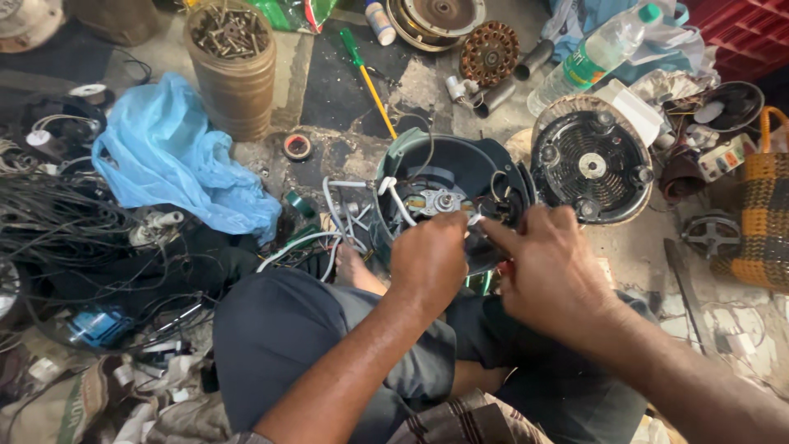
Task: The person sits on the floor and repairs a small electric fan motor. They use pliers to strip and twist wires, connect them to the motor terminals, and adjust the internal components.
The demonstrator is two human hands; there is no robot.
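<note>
Dark green plastic housing [448,177], smooth with a dull sheen; bright metal shaft [445,200] at its middle. White plastic-coated wires [333,210], glossy. Thin blue plastic bag [177,160], crinkled, faintly shiny. Clear plastic bottle [593,56]. Rusty matt screws in a ribbed tan plastic tub [234,78]. Rough, stained concrete floor [345,90].

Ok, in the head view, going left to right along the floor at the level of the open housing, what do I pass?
Tangle of black wires → blue plastic bag → roll of tape → dark green motor housing → round black grille → woven orange basket.
</note>
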